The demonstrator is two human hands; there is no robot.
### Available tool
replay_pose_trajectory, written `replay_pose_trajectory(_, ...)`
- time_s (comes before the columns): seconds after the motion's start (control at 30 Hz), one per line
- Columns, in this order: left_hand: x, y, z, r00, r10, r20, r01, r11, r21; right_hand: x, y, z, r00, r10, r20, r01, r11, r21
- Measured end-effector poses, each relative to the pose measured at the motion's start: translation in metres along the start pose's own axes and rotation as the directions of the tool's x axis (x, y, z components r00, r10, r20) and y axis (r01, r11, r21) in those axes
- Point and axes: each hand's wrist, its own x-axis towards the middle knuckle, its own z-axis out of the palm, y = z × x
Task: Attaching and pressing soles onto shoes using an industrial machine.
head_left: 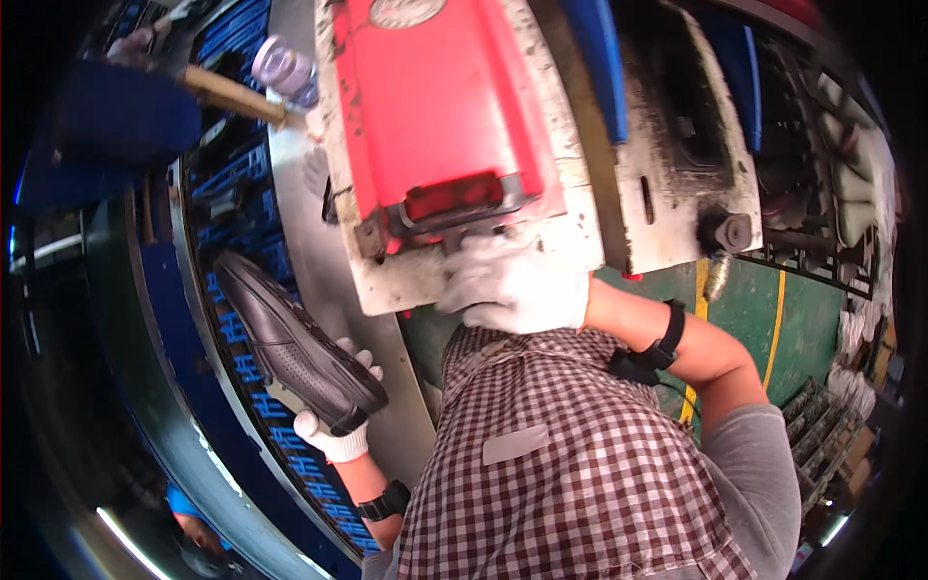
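Observation:
My left hand, in a white knit glove, grips a dark brown slip-on shoe by its heel end, the thumb on one side and fingertips showing on the other. The shoe is tilted, its toe pointing away over the blue-slatted conveyor. My right hand, also gloved in white, is closed at the front end of a red machine cover, just below its dark metal bracket. A dark part runs in under the curled fingers; what they hold is hidden and slightly blurred.
Left of the machine runs a conveyor with blue slats. A clear purplish bottle stands on the metal ledge beside a wooden bar. To the right are a second worn machine plate and shoe racks. Another person appears lower left.

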Motion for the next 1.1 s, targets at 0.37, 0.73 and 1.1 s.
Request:
replay_pose_trajectory(0.37,0.11,-0.094,0.221,0.983,-0.139,0.123,-0.061,0.381,0.923,-0.059,-0.055,-0.099,0.741,0.468,-0.481,-0.083,0.775,0.626)
replay_pose_trajectory(0.73,0.163,-0.054,0.387,0.671,0.194,0.715,-0.724,0.376,0.578,-0.116,0.043,-0.246,0.285,0.445,-0.849,-0.925,0.359,-0.122)
replay_pose_trajectory(1.1,0.19,-0.087,0.58,0.459,0.055,0.887,-0.85,0.318,0.421,-0.135,0.07,-0.238,0.313,0.456,-0.833,-0.937,0.292,-0.192)
